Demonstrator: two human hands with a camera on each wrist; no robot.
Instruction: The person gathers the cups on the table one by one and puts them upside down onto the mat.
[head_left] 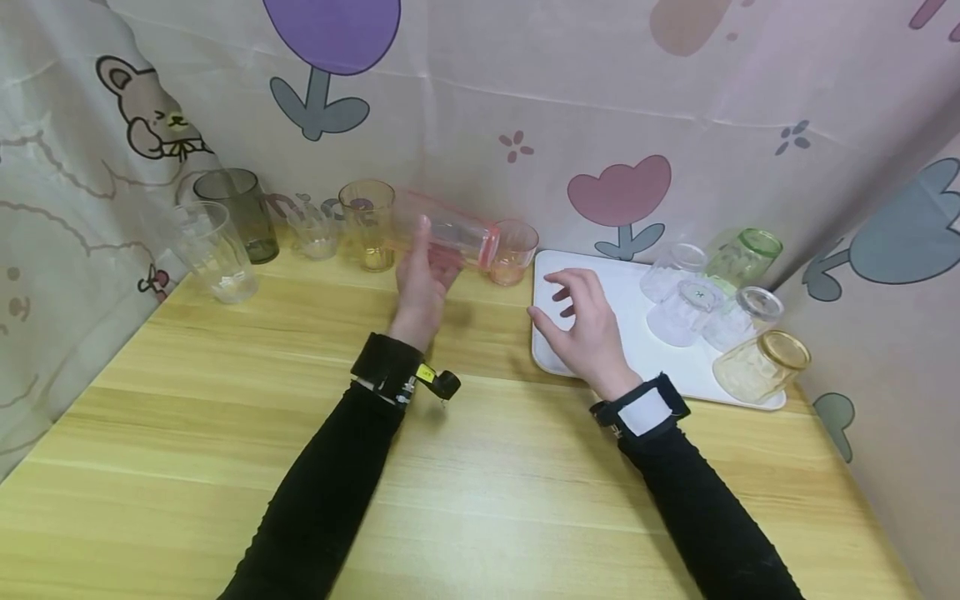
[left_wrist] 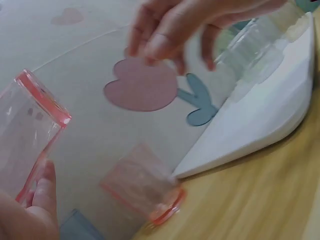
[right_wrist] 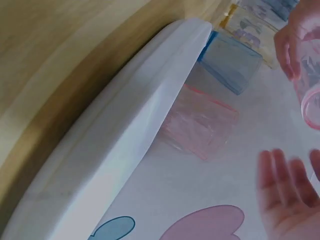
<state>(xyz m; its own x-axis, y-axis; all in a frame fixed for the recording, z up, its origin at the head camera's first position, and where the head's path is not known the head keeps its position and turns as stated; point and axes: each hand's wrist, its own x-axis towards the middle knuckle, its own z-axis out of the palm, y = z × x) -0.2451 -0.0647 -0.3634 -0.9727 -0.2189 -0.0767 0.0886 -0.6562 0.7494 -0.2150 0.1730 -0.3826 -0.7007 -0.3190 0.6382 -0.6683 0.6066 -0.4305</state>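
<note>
Left hand (head_left: 422,279) grips pink-rimmed tumbler (head_left: 450,237), tipped on its side, raised above the surface (head_left: 225,400) near the back edge. Right hand (head_left: 588,321), fingers spread and relaxed, holds nothing, hovers over the white tray's (head_left: 592,271) left edge. Small pink glass (head_left: 513,252) stands between tumbler and tray.

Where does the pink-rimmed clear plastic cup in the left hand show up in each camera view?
Head: the pink-rimmed clear plastic cup lies tilted sideways above the table, upper centre, gripped by the left hand.
Left wrist: far left edge, rim up and to the right.
Right wrist: only its rim end, right edge.
Shared landmark: the white rectangular tray.
</note>
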